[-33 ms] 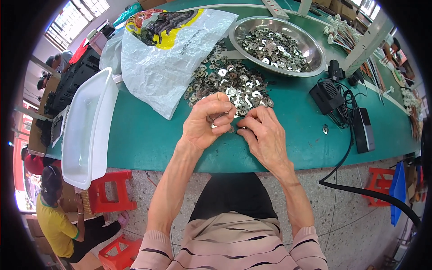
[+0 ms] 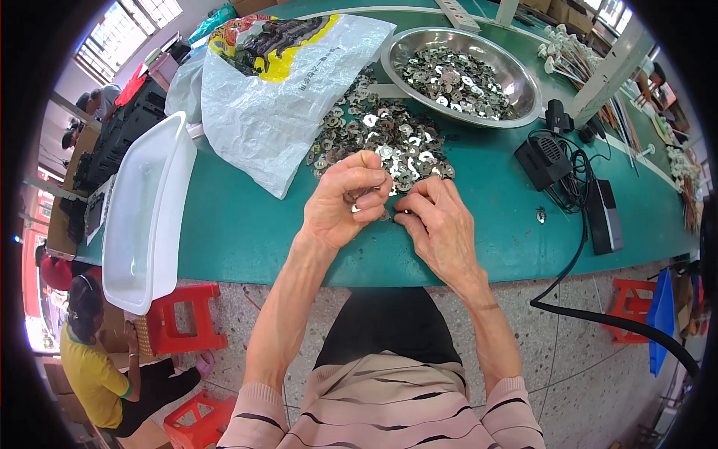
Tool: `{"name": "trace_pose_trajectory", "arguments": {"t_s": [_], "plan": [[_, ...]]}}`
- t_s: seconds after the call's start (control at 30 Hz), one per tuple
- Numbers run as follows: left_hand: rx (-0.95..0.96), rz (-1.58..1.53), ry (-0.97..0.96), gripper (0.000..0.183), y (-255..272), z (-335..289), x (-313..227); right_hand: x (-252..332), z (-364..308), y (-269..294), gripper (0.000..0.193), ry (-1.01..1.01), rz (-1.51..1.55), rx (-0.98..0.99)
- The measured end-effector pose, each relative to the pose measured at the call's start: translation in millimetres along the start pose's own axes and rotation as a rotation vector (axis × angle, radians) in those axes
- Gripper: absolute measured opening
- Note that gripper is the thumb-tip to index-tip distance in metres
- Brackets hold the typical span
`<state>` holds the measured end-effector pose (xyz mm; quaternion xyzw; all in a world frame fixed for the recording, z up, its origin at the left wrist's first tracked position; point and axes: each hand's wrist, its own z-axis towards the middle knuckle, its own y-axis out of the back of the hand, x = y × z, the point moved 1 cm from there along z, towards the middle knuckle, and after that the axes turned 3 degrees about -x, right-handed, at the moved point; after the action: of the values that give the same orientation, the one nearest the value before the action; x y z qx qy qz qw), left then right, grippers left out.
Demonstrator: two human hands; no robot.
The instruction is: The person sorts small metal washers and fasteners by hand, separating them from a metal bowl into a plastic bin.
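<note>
- The left hand (image 2: 344,198) is curled up, with a few thin silver metal bits (image 2: 354,209) tucked in its fingers.
- The right hand (image 2: 441,224) is just beside it, with its thumb and first finger bent close together. A tiny dark spot shows by the tips, but I cannot tell if they hold anything.
- A big, messy pile of small, shiny, round metal pieces (image 2: 407,142) sits on the smooth green tabletop (image 2: 232,232), just past both hands.
- Behind the pile, a bit to the right, a wide, round, silver metal bowl (image 2: 527,90) has lots more of these pieces inside.
- A crinkly white plastic bag with a yellow patch (image 2: 254,112) lies along the left side of the pile.
- One loose metal piece (image 2: 541,215) lies by itself, near the black boxes and wires (image 2: 544,161) on the right.
- Next to the earlier picture, almost nothing is different: the hands, pile, bowl and bag are in the same places.
</note>
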<state>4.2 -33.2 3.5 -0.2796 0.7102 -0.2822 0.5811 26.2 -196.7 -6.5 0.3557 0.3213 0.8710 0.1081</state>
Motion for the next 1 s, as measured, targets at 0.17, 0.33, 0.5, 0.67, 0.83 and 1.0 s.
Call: {"name": "trace_pose_trajectory", "arguments": {"t_s": [0.17, 0.33, 0.5, 0.67, 0.83, 1.0], "plan": [[-0.002, -0.029, 0.015, 0.010, 1, 1, 0, -3, 1, -1, 0.009, 0.003, 0.058, -0.072], [-0.060, 0.124, -0.017, 0.010, -3, 0, 6, -5, 1, 3, 0.003, -0.200, 0.335, -0.148], [-0.139, 0.462, -0.013, 0.011, -15, -3, 9, -11, -2, 2, 0.006, -0.338, 0.511, -0.113], [-0.112, 0.617, -0.102, 0.014, -18, -3, 13, -15, -3, 0, 0.007, -0.418, 0.645, -0.140], [-0.126, 0.685, -0.099, 0.017, -16, -2, 15, -10, -1, 3, 0.005, -0.422, 0.674, -0.228], [-0.151, 0.872, -0.128, 0.020, -17, -1, 17, -7, -1, 5, 0.004, -0.317, 0.550, -0.270]]}}
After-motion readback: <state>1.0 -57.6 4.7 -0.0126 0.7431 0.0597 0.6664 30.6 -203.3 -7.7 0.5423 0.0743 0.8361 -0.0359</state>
